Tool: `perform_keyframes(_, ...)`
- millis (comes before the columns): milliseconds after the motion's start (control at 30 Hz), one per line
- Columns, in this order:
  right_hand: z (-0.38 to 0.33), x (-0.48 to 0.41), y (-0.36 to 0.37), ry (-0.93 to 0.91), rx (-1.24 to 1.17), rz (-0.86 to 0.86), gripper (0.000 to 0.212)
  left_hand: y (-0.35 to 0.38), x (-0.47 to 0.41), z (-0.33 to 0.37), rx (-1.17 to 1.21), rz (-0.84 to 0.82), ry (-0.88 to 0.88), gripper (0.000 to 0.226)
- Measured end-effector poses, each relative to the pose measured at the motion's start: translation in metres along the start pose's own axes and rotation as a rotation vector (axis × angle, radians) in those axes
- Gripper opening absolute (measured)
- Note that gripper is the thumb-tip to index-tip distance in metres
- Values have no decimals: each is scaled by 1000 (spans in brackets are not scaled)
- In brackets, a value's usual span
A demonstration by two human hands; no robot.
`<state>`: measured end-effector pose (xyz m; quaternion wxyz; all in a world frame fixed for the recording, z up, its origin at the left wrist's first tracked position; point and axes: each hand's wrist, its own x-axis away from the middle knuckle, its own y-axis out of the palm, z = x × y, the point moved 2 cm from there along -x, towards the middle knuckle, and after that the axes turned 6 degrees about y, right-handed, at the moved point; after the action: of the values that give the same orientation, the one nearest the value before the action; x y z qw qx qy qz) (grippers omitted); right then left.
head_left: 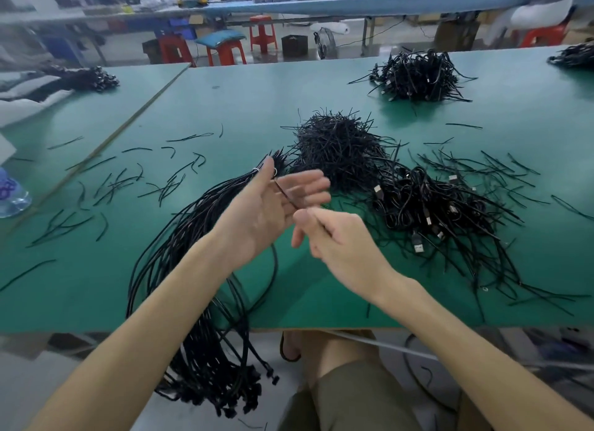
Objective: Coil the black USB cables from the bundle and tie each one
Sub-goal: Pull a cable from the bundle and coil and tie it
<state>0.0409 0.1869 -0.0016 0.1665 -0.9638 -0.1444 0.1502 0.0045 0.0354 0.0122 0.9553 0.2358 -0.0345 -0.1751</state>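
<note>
The long bundle of black USB cables (189,225), bound at one end with a white band, lies on the green tabletop (244,102) at the person's left and hangs over the near edge. Above it the left hand (273,205) is released, palm up, with blurred fingers spread. The right hand (334,237) pinches one end of a short thin black wire tie (286,194) that crosses the left palm. A heap of loose black ties (337,147) sits just beyond, and coiled black cables (427,205) lie to the right.

Green worktop (244,102), seam left | red stools (263,35) behind | long blue worktop (321,5) at rear, cluttered | fan (325,43), black box (294,45) on grey floor (352,50) | even light
</note>
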Motion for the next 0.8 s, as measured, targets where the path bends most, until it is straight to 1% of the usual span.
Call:
perform_keyframes(67, 5, 6, 3, -7, 20, -47, 50, -3, -1, 11, 295, 93, 33, 59)
perform_keyframes(133, 10, 12, 4, 1, 42, -73, 51, -12, 0, 19, 509, 197, 51, 41)
perform_keyframes(167, 14, 15, 2, 12, 49, -81, 51, -18, 1, 22, 593, 221, 45, 35)
perform_keyframes(233, 23, 19, -3, 50, 112, -87, 52, -29, 5, 27, 688, 236, 25, 35)
perform_keyframes(300, 32, 23, -11, 87, 212, -87, 54, -39, 8, 31, 721, 255, 40, 38)
perform_keyframes(367, 39, 28, -17, 110, 242, -64, 55, -45, 12, 35, 668, 268, 81, 36)
perform_keyframes(433, 44, 27, -24, 137, 254, -31, 56, -47, 16, 37, 594, 243, 114, 35)
perform_keyframes(533, 50, 22, -31, 202, 315, -33, 58, -50, 19, 41, 592, 200, 181, 34)
perform_keyframes(667, 56, 23, -42, 246, 287, -8, 57, -56, 22, 53, 625, 161, 253, 34)
perform_keyframes(800, 60, 21, -44, 279, 299, -12, 57, -52, 24, 50, 641, 175, 284, 34)
